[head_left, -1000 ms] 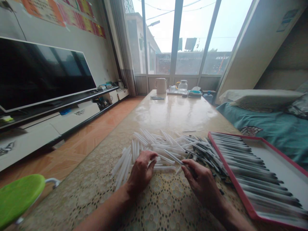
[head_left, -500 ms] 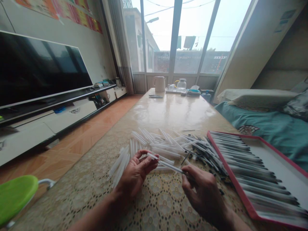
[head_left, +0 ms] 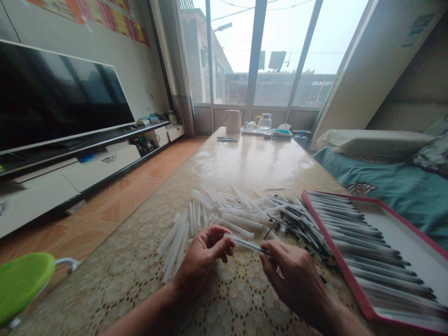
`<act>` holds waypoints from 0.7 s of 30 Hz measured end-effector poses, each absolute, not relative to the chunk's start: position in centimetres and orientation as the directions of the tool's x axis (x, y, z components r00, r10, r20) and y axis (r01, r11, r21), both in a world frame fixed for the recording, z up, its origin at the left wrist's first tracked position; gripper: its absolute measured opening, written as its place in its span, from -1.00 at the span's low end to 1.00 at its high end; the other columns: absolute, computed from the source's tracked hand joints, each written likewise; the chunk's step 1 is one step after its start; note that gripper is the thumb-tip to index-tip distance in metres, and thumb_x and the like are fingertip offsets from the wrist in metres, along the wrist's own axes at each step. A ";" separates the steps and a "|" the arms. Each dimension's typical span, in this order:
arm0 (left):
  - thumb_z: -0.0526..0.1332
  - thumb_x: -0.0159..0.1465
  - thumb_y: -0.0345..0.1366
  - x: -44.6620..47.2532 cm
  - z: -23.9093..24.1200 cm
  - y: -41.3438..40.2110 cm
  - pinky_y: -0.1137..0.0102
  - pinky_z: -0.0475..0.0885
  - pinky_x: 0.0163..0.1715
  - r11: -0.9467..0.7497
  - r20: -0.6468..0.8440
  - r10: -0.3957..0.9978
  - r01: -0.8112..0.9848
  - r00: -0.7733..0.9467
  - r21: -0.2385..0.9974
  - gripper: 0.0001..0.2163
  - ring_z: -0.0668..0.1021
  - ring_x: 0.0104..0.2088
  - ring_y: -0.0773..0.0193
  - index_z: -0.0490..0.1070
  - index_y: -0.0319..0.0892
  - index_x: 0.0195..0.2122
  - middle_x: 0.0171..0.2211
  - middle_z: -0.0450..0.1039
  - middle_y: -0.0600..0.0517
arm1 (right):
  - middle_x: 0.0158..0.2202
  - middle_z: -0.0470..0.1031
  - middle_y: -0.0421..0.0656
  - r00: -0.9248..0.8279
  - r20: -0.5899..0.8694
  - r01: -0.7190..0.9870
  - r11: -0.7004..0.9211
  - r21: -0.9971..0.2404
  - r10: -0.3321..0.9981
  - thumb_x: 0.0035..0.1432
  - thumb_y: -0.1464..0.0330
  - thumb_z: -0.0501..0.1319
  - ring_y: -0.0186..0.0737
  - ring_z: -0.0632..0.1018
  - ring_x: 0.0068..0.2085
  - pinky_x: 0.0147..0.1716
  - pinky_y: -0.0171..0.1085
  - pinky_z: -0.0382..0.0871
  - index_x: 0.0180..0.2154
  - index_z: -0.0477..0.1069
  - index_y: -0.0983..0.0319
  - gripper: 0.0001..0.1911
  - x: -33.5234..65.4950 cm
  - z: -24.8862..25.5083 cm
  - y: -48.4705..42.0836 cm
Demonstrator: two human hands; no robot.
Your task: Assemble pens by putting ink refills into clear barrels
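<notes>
My left hand (head_left: 205,259) and my right hand (head_left: 292,275) meet over the lace-patterned table (head_left: 147,280), both pinched on one white pen tube (head_left: 247,243) held level between them. Just beyond my hands lies a loose heap of white tubes (head_left: 217,210). To its right is a pile of thin dark refills (head_left: 297,224). A red-rimmed tray (head_left: 353,284) at the right holds several finished pens in rows.
A kettle (head_left: 233,121), a glass jug (head_left: 265,123) and small items stand at the table's far end. A TV (head_left: 56,102) on a low cabinet runs along the left. A green stool (head_left: 23,284) is at lower left, a teal bed (head_left: 388,186) at right.
Both hands rose off the heap with a white tube. They have drawn together, so the tube now spans from my left fingers to my right.
</notes>
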State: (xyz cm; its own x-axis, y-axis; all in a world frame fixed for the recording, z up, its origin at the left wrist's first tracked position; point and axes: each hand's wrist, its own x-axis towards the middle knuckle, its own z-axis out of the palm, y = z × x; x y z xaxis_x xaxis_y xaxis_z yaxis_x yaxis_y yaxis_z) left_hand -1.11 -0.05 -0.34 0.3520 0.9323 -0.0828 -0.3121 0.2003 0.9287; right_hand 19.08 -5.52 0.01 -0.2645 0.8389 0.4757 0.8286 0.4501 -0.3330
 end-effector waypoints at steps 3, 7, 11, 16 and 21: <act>0.33 0.10 -0.23 -1.0 -0.6 -0.2 0.56 0.32 -0.67 0.241 -0.098 0.902 -0.301 0.420 0.923 -0.76 0.50 -0.60 0.39 0.33 -0.22 -0.33 -0.55 0.51 0.06 | -0.52 0.36 -0.25 -0.357 0.462 0.861 0.478 -0.173 0.811 0.25 0.39 0.03 -0.31 0.35 -0.53 -0.51 -0.32 0.01 -0.38 0.30 0.19 -0.84 19.4 -0.1 -5.2; 0.33 0.10 -0.21 -0.9 -0.7 -0.2 0.56 0.34 -0.66 0.298 -0.144 0.869 -0.269 0.474 0.916 -0.75 0.52 -0.59 0.38 0.37 -0.25 -0.30 -0.54 0.51 0.03 | -0.50 0.37 -0.25 -0.401 0.494 0.861 0.501 -0.083 0.771 0.26 0.38 0.06 -0.29 0.35 -0.50 -0.49 -0.31 -0.01 -0.36 0.30 0.18 -0.88 19.3 -0.2 -4.9; 0.31 0.11 -0.19 -1.0 -1.0 -0.1 0.57 0.33 -0.66 0.297 -0.145 0.879 -0.284 0.455 0.912 -0.75 0.50 -0.61 0.42 0.42 -0.28 -0.31 -0.55 0.50 0.03 | -0.52 0.35 -0.24 -0.396 0.528 0.863 0.501 -0.067 0.752 0.27 0.38 0.04 -0.29 0.33 -0.50 -0.48 -0.30 -0.02 -0.38 0.29 0.18 -0.84 18.9 -0.2 -5.0; 0.31 0.13 -0.21 -0.9 -1.5 -0.3 0.57 0.32 -0.67 0.239 -0.075 0.891 -0.321 0.447 0.917 -0.79 0.46 -0.64 0.45 0.45 -0.26 -0.33 -0.58 0.48 0.06 | -0.55 0.32 -0.24 -0.367 0.525 0.867 0.487 -0.106 0.768 0.29 0.37 0.00 -0.31 0.30 -0.55 -0.52 -0.29 -0.05 -0.44 0.27 0.20 -0.77 18.6 -0.3 -5.3; 0.30 0.13 -0.21 -0.8 -1.2 -0.8 0.55 0.33 -0.67 0.169 -0.017 0.900 -0.313 0.435 0.935 -0.80 0.46 -0.64 0.42 0.45 -0.26 -0.34 -0.59 0.47 0.06 | -0.55 0.36 -0.26 -0.267 0.331 0.822 0.393 -0.411 0.905 0.30 0.33 -0.03 -0.37 0.35 -0.55 -0.54 -0.35 0.04 -0.45 0.28 0.22 -0.72 18.6 -0.3 -5.5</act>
